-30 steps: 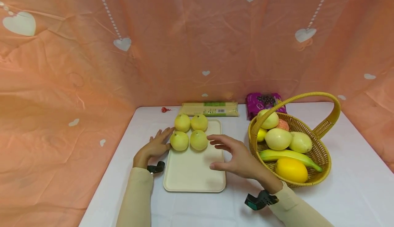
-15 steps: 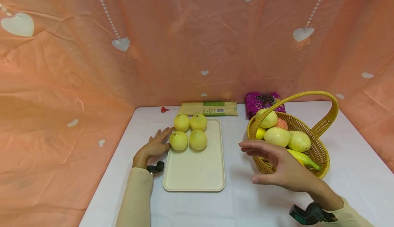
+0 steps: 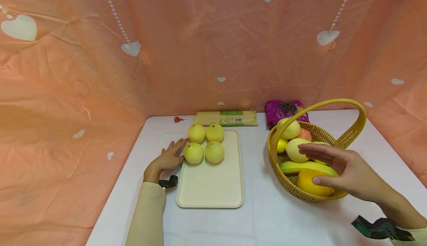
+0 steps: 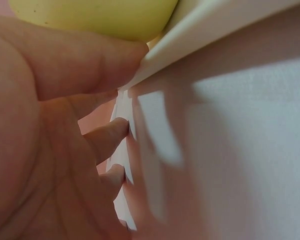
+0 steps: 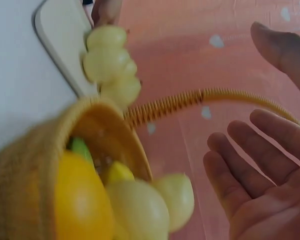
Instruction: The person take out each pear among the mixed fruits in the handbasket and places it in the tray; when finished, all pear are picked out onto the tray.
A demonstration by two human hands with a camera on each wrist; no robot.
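Several round pale yellow fruits [image 3: 215,152], pear-like, stand in two rows on the far left part of a cream tray [image 3: 210,190]. My left hand [image 3: 166,160] lies along the tray's left side, fingers spread and fairly straight. In the left wrist view its thumb [image 4: 100,62] meets the tray rim just under a yellow fruit [image 4: 100,17]. My right hand [image 3: 350,172] hovers over the right side of a wicker basket [image 3: 283,181], fingers extended, thumb apart, holding nothing. Below it lie a green-yellow banana [image 3: 308,167], a deep yellow oval fruit [image 3: 310,183] and pale fruits [image 3: 297,149].
The basket's tall arched handle [image 3: 358,122] rises at the right. Behind stand a purple packet [image 3: 283,112] and a long pale packet [image 3: 227,118], with a small red lollipop-like item [image 3: 178,119] to their left. A peach curtain [image 3: 200,53] hangs at the table's back edge.
My right hand has moved right, from beside the fruits over the tray, past the basket's near side, to above the basket's right part. My left hand and the fruits have stayed put.
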